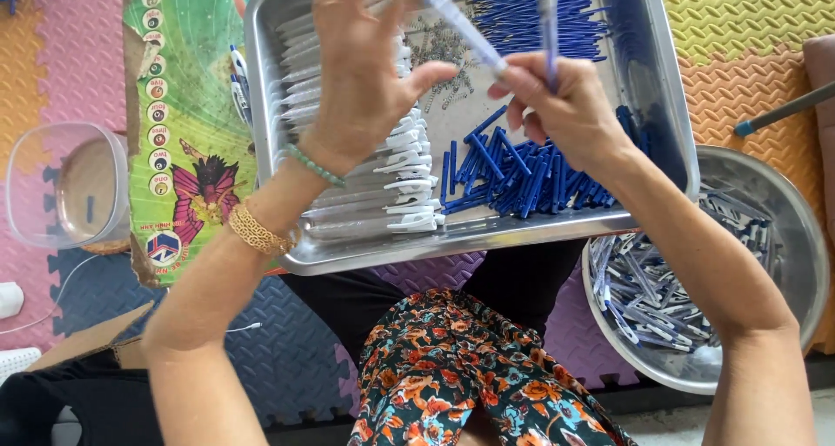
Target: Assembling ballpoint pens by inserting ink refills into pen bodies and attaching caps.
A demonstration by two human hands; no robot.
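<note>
While both hands hover over the metal tray (270,107), left hand (365,72) grip pinches a clear pen barrel (461,24); right hand (565,107) grip holds a blue refill (549,20) upright.

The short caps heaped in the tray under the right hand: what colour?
Dark blue caps, clearest in the head view.

Single head-worn view, steeply downward, close above metal tray (261,107) and lap.
</note>
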